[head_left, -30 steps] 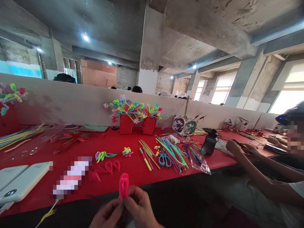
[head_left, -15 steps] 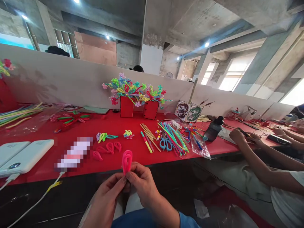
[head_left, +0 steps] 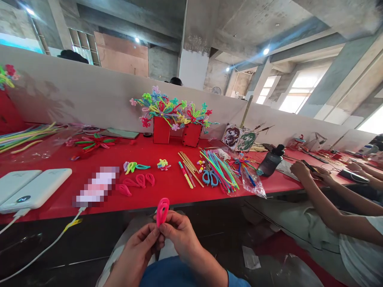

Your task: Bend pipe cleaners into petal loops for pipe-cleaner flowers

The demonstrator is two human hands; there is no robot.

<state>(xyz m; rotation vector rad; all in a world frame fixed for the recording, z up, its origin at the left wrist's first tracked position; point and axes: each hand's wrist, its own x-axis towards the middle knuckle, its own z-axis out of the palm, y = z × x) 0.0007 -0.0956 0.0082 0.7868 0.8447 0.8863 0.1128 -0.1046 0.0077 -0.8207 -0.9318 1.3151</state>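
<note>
A looped pink pipe cleaner point(head_left: 162, 211) stands upright between my hands, just off the table's front edge. My right hand point(head_left: 182, 235) pinches its lower end between thumb and fingers. From the other side, my left hand point(head_left: 143, 243) closes on the base of the same loop; its fingertips are partly hidden. Several matching pink pipe cleaner loops point(head_left: 140, 181) lie on the red table point(head_left: 167, 193) beyond. Behind those are small bundles of bent pipe cleaners, one yellow-green and teal point(head_left: 136, 167), another pale yellow and pink point(head_left: 163, 164).
Blue-handled scissors point(head_left: 210, 178), sticks point(head_left: 190, 167) and straight pipe cleaners point(head_left: 220, 169) lie to the right, near a dark bottle point(head_left: 271, 161). Red vases point(head_left: 161, 130) of pipe-cleaner flowers stand behind. White power banks point(head_left: 44, 187) and a cable are left. A co-worker's arms point(head_left: 323, 195) are at right.
My hands and the pink loop sit slightly lower in view and farther from the table edge. The view has shifted a little. Both hands keep their grip on the loop.
</note>
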